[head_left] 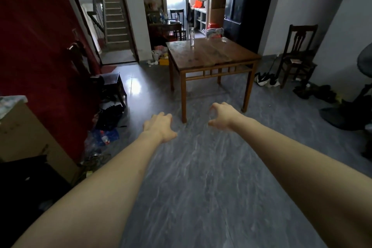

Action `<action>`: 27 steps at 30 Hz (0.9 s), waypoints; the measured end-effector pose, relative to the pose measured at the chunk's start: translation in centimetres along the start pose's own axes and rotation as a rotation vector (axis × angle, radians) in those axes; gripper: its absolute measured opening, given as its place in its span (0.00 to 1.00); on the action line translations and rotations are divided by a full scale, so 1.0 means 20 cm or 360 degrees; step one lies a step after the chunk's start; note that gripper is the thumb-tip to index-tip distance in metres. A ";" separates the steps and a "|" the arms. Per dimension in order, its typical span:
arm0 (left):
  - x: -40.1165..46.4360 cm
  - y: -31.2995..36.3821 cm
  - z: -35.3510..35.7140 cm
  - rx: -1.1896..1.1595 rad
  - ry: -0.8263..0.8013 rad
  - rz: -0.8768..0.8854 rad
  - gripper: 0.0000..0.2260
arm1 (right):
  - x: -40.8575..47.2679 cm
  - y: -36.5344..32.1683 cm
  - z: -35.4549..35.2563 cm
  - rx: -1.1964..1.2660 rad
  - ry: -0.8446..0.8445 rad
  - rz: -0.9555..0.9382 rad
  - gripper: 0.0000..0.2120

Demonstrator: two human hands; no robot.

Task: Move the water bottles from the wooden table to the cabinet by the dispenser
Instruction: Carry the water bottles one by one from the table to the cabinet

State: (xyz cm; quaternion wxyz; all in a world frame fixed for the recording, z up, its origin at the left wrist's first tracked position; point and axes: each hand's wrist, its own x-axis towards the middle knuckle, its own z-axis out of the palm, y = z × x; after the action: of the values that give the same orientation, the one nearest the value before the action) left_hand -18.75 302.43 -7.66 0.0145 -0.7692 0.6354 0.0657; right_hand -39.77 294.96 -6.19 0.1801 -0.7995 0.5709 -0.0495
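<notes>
Bottle [192,36] upright on wooden table [211,54], far edge — well apart from both hands. Left hand [159,127] and right hand [221,116]: fingers loosely curled, holding nothing.

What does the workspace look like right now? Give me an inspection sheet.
Surface: wooden table, across the grey floor from the person.
Job's things: one water bottle upright near the table's far edge.
Clutter: small white scrap on the table; bags and litter on the floor at left.
Hands: left hand and right hand empty, fingers loosely curled.
Cables: nothing seen.
Surroundings: dark chair by the right wall; stairs beyond the doorway.
</notes>
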 end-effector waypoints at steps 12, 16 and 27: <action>0.92 -0.16 -0.20 -0.0172 0.0059 -0.0184 0.25 | 1.04 -0.18 -0.10 -0.0032 -0.0090 -0.0223 0.28; 1.18 -0.37 -0.17 -0.0081 -0.0039 -0.0229 0.25 | 1.38 -0.28 -0.02 -0.0011 -0.0164 -0.0242 0.29; 2.15 -1.01 -0.39 -0.0122 0.0012 -0.0247 0.26 | 2.43 -0.80 0.07 0.0018 -0.0229 -0.0266 0.30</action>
State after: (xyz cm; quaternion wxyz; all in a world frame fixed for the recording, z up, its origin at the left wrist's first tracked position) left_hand 9.51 263.44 -6.41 -0.0124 -0.8164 0.5710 0.0856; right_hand -8.33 254.63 -8.07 0.2204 -0.8448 0.4875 -0.0099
